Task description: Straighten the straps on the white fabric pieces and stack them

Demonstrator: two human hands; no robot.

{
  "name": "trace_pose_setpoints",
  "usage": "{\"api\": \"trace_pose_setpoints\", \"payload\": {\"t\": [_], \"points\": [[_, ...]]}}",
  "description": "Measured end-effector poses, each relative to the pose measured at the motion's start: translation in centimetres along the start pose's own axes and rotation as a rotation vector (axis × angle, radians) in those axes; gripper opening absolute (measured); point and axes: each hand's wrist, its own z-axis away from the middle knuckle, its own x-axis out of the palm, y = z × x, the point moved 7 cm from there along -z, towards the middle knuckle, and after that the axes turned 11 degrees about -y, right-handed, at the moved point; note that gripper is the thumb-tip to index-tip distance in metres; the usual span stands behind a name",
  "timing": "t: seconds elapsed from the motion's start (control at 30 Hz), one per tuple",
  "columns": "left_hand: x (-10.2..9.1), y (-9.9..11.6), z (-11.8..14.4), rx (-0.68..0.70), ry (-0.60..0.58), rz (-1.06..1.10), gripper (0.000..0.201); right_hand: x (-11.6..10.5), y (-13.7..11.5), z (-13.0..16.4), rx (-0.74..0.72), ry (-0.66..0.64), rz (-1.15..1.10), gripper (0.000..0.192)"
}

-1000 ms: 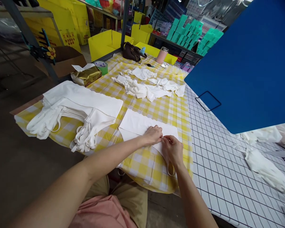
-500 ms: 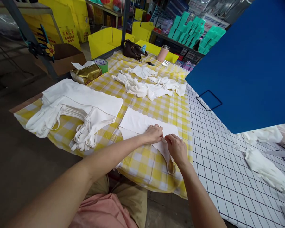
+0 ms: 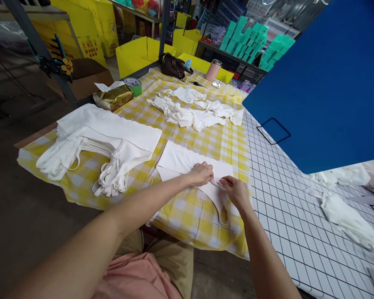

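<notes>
A white strappy bra top (image 3: 180, 161) lies flat in front of me on a yellow checked tablecloth (image 3: 187, 216). My left hand (image 3: 202, 173) rests on its middle, fingers curled and pinching the fabric. Close beside it on the right, my right hand (image 3: 236, 190) pinches a fold of the same garment between thumb and fingertips. One strap loops down toward the table's front edge below my right hand. To the left lies a neat stack of similar white tops (image 3: 118, 128), their straps bunched toward me.
Crumpled white garments (image 3: 190, 114) lie farther back. Beyond them are a gold tissue pack (image 3: 116, 97), green tape (image 3: 133, 86), a dark handbag (image 3: 173, 66) and a pink flask (image 3: 213, 70). A blue board (image 3: 324, 91) stands on the right above a grid-patterned surface (image 3: 277, 216).
My right hand has moved slightly right, away from my left, drawing out the fold of fabric between them. My left hand stays almost in place.
</notes>
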Motion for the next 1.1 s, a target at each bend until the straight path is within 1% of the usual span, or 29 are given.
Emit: {"api": "trace_pose_setpoints", "payload": {"t": [0.3, 0.5, 0.6, 0.7, 0.87, 0.93, 1.0, 1.1], "points": [[-0.2, 0.1, 0.2, -0.023, -0.039, -0.014, 0.019, 0.6, 1.0, -0.2, 0.057, -0.001, -0.130, 0.030], [0.0, 0.0, 0.2, -0.014, -0.015, -0.032, 0.019, 0.7, 1.2, -0.1, 0.062, 0.009, -0.175, 0.031], [-0.1, -0.1, 0.2, -0.002, -0.004, -0.040, 0.018, 0.7, 1.2, 0.1, 0.047, 0.002, -0.201, 0.031], [0.0, -0.3, 0.0, -0.009, -0.023, -0.026, 0.018, 0.8, 0.8, 0.2, 0.019, -0.013, -0.234, 0.030], [-0.3, -0.5, -0.1, -0.019, -0.016, 0.003, 0.020, 0.9, -0.4, 0.2, -0.069, -0.050, -0.274, 0.035], [-0.3, -0.4, -0.1, -0.025, -0.017, 0.006, 0.020, 0.7, -1.1, 0.2, -0.132, -0.047, -0.222, 0.034], [-0.4, -0.3, 0.0, -0.028, -0.016, 0.009, 0.020, 0.6, -1.8, 0.2, -0.197, -0.038, -0.095, 0.026], [-0.4, -0.3, 0.1, -0.032, -0.003, 0.016, 0.021, 0.6, -2.1, 0.0, -0.228, -0.041, 0.051, 0.016]]}}
